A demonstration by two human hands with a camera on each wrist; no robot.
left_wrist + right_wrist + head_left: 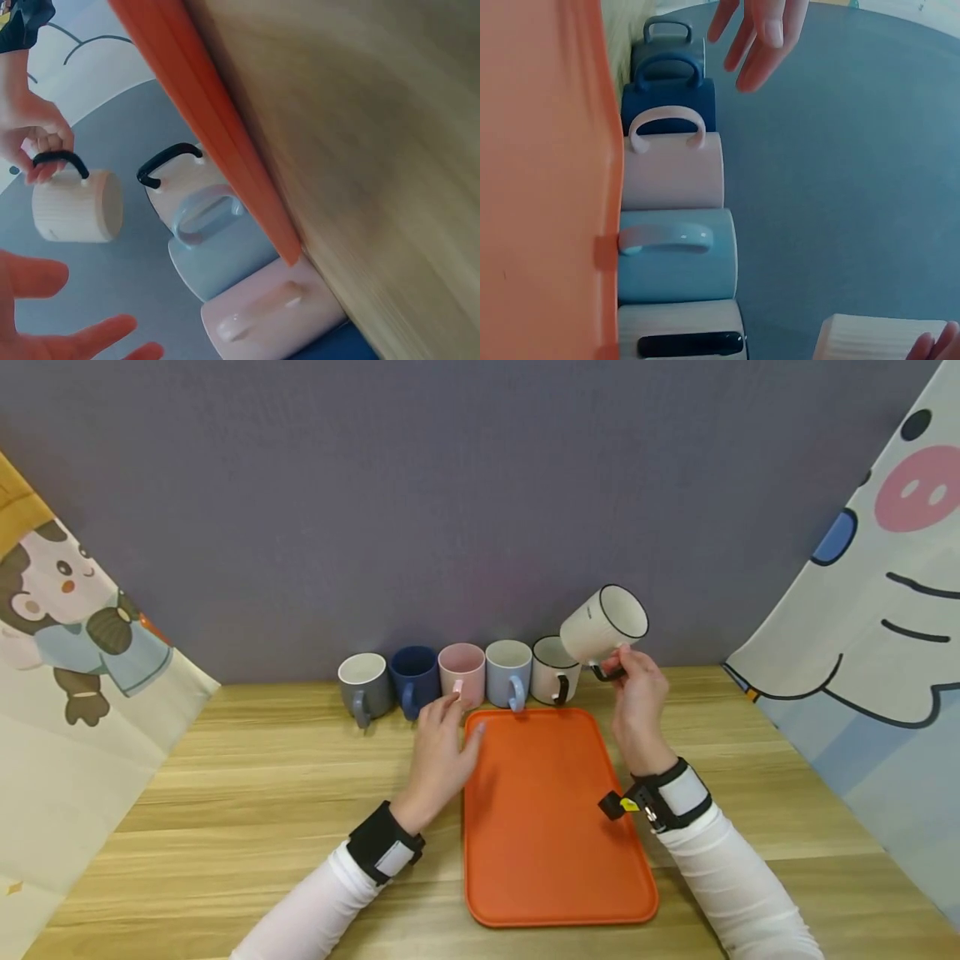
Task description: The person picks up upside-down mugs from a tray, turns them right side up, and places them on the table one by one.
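Note:
My right hand (641, 697) grips the black handle of a white mug (596, 627) with a dark rim, held tilted in the air above the right end of a mug row. In the left wrist view this raised mug (75, 208) hangs from the fingers by its handle. My left hand (442, 747) hovers with fingers extended in front of the pink mug (471, 681), holding nothing. Beside the pink mug stand a light blue mug (502, 681) and another white mug (547, 681) with a black handle. To its left are a navy mug (414, 672) and a grey mug (363, 681).
An orange tray (555, 827) lies on the wooden table (262, 827), its far edge close to the mugs. Behind the row rises a grey wall panel (420, 510). Cartoon-printed cloths (847, 635) slope along both sides.

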